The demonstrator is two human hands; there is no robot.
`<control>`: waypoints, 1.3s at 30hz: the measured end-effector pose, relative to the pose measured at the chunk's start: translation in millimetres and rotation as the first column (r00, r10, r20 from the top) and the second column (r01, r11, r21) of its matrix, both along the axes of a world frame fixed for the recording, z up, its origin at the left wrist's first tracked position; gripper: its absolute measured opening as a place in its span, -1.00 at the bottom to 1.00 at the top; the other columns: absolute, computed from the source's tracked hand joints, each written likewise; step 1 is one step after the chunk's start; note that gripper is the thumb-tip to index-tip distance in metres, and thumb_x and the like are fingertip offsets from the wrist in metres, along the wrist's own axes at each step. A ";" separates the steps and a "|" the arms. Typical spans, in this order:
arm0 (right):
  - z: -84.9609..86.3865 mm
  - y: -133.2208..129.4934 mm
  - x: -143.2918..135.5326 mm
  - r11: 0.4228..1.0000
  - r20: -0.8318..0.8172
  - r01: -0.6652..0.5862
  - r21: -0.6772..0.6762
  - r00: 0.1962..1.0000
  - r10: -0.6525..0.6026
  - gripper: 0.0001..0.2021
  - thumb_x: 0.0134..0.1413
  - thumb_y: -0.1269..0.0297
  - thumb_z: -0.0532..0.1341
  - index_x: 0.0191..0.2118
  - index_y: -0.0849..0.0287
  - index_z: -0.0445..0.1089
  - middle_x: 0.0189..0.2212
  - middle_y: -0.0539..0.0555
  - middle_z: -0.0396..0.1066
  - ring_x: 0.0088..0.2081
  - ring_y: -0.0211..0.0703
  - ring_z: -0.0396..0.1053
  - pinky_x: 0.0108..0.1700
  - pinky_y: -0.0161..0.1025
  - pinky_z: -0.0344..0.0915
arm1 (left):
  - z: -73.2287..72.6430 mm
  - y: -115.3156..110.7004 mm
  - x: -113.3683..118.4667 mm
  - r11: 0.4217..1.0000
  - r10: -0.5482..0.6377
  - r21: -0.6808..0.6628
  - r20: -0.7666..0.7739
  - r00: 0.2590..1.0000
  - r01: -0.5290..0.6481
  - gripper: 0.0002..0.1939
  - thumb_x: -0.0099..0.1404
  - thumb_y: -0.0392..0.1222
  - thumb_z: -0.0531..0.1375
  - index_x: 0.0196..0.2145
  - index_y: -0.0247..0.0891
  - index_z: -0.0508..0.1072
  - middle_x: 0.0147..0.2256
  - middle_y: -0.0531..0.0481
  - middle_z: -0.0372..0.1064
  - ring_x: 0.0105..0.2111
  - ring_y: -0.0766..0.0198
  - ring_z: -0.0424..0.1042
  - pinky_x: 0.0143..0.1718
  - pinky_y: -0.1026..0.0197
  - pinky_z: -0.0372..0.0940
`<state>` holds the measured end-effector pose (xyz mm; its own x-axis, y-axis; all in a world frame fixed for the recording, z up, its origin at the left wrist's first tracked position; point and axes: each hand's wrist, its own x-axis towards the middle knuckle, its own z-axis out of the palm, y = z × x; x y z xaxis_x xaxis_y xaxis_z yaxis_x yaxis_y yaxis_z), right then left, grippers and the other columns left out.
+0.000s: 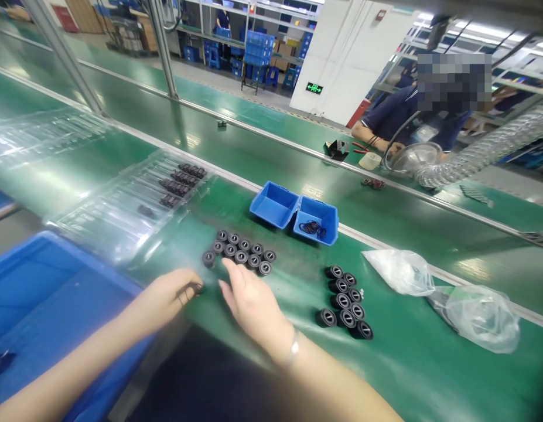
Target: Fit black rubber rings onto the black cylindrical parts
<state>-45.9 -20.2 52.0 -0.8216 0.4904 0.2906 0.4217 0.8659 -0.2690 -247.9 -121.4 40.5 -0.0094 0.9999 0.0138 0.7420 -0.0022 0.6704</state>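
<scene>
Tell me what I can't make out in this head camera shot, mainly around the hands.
All in the head view:
- Left hand: its curled fingers hide whether it grips the dark bit by them.
- Right hand: its back hides the palm side.
- Blue crate: cut off by the left and bottom edges.
- Black parts in the tray: blurred, too small to identify.

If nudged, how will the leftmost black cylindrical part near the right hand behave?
The black cylindrical part should probably slide first, standing upright on the green tabletop. Its round side suggests it may roll if tipped. It looks stiff, its rim circular.
</scene>
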 end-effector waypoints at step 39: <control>8.5 24.3 83.2 0.396 -0.240 -0.143 -0.907 0.949 -0.206 -0.80 0.17 0.18 0.27 -0.41 0.17 0.41 -0.15 0.12 0.29 -0.17 -0.19 0.33 -0.26 -0.31 0.27 | 3.0 40.3 90.9 0.958 -0.229 0.234 0.262 0.937 0.169 -0.75 0.38 -0.33 0.10 -0.11 -0.29 0.56 -0.31 -0.05 0.55 -0.33 0.30 0.52 -0.27 0.33 0.40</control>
